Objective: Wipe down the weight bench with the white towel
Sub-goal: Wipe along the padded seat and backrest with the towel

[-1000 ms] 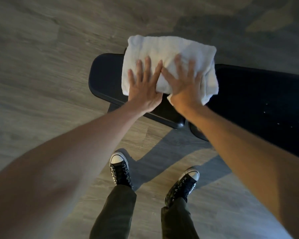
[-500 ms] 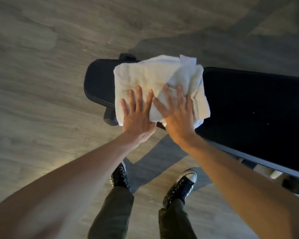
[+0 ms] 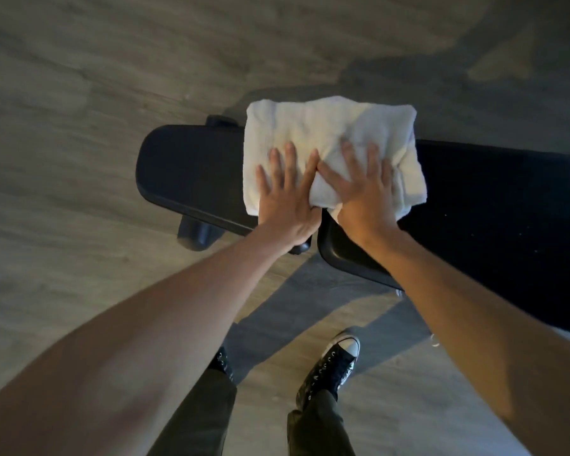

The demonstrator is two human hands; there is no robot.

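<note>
While pressing down flat, both palms spread wide, nothing gripped: left hand [image 3: 285, 195] and right hand [image 3: 362, 192] side by side, index fingers nearly touching, planted on the near half of the white towel [image 3: 326, 139]. Towel folded into a thick pad, draped across the weight bench [image 3: 185, 172] right over the gap between the small seat pad and the long back pad [image 3: 507, 212], far edge hanging just past the bench's far side. Bench's long axis ran left to right across the view, so wiping strokes probably needed to go sideways along it. Most bare padding lay off to the right, nearer the right hand; shorter stretch to the left. Black sneakers [image 3: 334, 370] on the wood floor [image 3: 79, 93] below. Couldn't read any brand or label anywhere, too dim.
</note>
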